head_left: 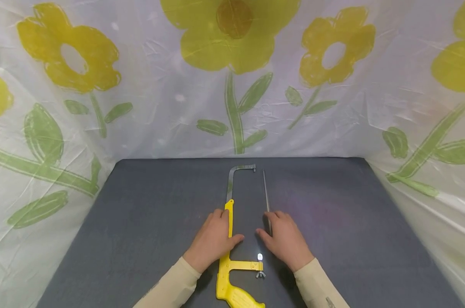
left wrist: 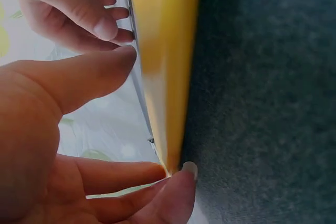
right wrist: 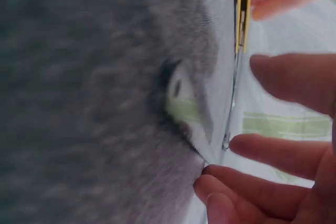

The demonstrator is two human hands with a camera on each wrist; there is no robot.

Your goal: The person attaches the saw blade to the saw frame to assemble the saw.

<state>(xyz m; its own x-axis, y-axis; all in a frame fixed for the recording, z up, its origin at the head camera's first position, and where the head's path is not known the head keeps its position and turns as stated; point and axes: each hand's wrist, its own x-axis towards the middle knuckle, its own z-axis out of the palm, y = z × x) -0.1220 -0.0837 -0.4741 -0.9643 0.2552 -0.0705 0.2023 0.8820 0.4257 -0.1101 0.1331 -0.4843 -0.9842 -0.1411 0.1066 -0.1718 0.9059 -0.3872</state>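
Observation:
A yellow hacksaw frame (head_left: 225,267) without a blade fitted lies on the dark table, its grip nearest me and its bare metal arm pointing away. My left hand (head_left: 213,237) rests at the frame's long bar, fingertips touching it, thumb held apart; the left wrist view shows the yellow bar (left wrist: 165,51) close up. To the right lies a thin hacksaw blade (head_left: 266,190), separate from the frame. My right hand (head_left: 286,241) touches the blade with its fingertips, thumb spread away. In the right wrist view the blade's end (right wrist: 184,100) with its hole lies on the cloth.
A wing nut (head_left: 260,274) and a bright pin (head_left: 260,256) sit on the frame's near crosspiece. Dark grey cloth covers the table (head_left: 159,205). A white curtain (head_left: 147,85) with yellow flowers hangs around the back and sides.

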